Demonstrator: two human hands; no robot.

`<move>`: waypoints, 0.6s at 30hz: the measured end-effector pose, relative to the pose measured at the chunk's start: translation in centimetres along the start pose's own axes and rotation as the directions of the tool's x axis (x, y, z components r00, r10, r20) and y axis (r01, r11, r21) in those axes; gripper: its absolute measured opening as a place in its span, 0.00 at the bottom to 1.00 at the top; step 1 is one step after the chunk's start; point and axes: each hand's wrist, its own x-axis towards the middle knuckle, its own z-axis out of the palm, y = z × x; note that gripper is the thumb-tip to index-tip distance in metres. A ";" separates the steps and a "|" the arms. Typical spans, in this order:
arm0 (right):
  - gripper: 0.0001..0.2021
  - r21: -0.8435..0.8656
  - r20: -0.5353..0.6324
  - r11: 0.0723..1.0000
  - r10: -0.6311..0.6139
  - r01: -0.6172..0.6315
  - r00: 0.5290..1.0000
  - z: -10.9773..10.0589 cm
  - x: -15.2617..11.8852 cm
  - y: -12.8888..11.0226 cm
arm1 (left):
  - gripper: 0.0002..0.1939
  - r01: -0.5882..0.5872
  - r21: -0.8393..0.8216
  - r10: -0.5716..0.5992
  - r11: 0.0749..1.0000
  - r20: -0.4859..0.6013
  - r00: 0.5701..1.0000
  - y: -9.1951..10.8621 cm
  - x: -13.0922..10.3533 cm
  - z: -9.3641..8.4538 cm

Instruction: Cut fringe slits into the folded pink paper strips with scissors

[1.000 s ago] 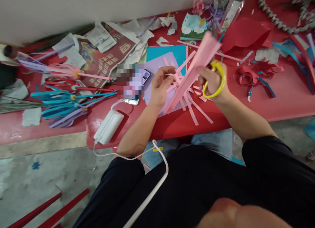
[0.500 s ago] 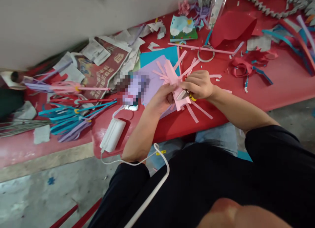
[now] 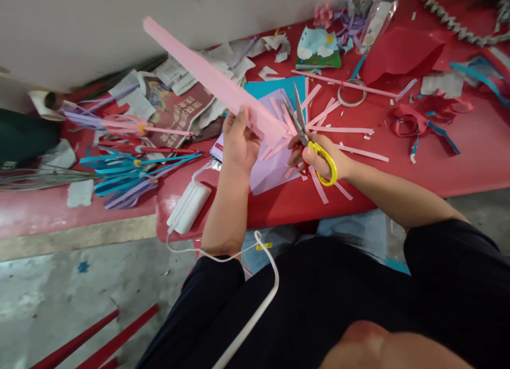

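Note:
My left hand [image 3: 242, 137] pinches a long folded strip of pink paper [image 3: 207, 76], which slants up and left over the newspapers. In my right hand [image 3: 319, 156] is a pair of scissors [image 3: 300, 125] with red and yellow handles. The blades point up and away from me, slightly parted, beside the near end of the strip. Beneath both hands several narrow pink strips [image 3: 338, 130] fan out over the table. Under them lie a lilac paper sheet [image 3: 274, 169] and a blue paper sheet [image 3: 258, 87].
Bundles of blue strips [image 3: 115, 172], a newspaper [image 3: 171, 103] and a white power bank [image 3: 189, 207] with a cable lie left. A tape roll [image 3: 352, 93], a plastic bottle [image 3: 380, 21] and red paper scraps [image 3: 414, 122] are right. The red table's front edge [image 3: 271, 220] is close to my body.
My left hand has moved left and raised the pink strip, now stretched out long. The scissors have turned from pointing left and down to pointing upward, with their blades apart from the paper's middle.

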 end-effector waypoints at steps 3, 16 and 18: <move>0.38 0.073 0.018 0.990 0.122 -0.123 0.992 1.1 -0.7 -0.3 | 0.19 -0.059 0.024 0.061 0.998 -0.069 0.996 1.0 0.4 0.3; 0.33 -0.134 0.109 0.991 -0.008 0.023 0.994 0.9 -0.9 -1.8 | 0.13 0.026 0.068 -0.017 0.997 -0.123 0.992 0.3 0.7 -0.3; 0.32 -0.160 0.107 0.986 -0.016 0.033 0.994 1.0 -0.9 -1.8 | 0.12 0.024 0.084 -0.014 0.996 -0.115 0.993 0.0 0.8 -0.5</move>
